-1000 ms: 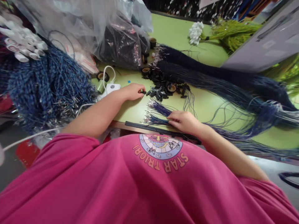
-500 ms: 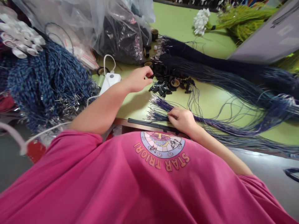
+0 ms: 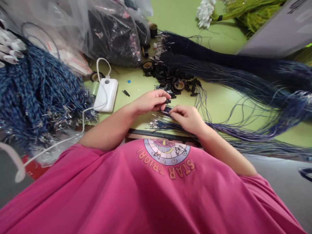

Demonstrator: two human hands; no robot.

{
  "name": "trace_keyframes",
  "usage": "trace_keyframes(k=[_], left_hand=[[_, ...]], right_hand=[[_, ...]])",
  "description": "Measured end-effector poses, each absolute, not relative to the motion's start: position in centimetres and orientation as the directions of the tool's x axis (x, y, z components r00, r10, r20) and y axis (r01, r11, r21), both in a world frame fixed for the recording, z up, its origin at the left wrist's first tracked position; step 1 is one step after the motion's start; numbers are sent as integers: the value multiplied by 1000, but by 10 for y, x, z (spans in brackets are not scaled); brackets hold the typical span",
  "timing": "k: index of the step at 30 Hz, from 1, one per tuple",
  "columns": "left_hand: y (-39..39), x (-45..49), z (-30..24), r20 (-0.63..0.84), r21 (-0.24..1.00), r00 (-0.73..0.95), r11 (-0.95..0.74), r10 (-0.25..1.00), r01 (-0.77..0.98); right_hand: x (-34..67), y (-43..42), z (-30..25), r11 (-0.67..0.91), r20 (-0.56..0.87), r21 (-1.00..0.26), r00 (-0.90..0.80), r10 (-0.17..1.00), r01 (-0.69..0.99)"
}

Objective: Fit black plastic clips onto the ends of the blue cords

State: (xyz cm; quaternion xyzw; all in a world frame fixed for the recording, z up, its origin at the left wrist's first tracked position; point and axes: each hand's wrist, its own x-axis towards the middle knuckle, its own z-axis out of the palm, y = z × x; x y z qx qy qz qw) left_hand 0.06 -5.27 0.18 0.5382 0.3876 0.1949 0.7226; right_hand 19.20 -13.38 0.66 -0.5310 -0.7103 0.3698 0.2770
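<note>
My left hand (image 3: pixel 154 101) is closed, with a small black plastic connector (image 3: pixel 168 101) pinched between its fingertips. Close beside it, my right hand (image 3: pixel 188 119) is closed in a pinch over thin dark blue wires (image 3: pixel 162 124); how many it grips is hidden. The bare metal ends of these wires point left on the green table (image 3: pixel 131 94). Behind my hands lies a pile of black connectors (image 3: pixel 165 75), with a roll of black tape (image 3: pixel 179 85) among them.
A white power bank (image 3: pixel 106 96) with a cable stands left of my hands. A large blue wire bundle (image 3: pixel 48 87) hangs at the far left. Long dark wires (image 3: pixel 219 70) stretch across the right. A plastic bag (image 3: pixel 109 32) sits at the back.
My left hand has come right and toward me from the connector pile and now holds a black connector. My right hand has shifted slightly left and away from me, meeting it.
</note>
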Motion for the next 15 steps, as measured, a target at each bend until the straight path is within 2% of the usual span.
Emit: trace_keyframes(k=[2,4,9,15], left_hand=[[-54,1,4,-348,927,625,357,699,117],[-54,1,3,-341,925,626,371,702,88],[-53,-1,-3,-317,917,659,398,682,29],[-54,-2,-1,-297,948,636,298,712,110]], right_hand=[[197,-131,5,140,77,-824,-138,988,549],[200,-130,3,138,123,-822,-63,990,553],[200,-134,2,140,161,-813,-13,987,565],[200,-135,2,85,101,-766,-11,995,637]])
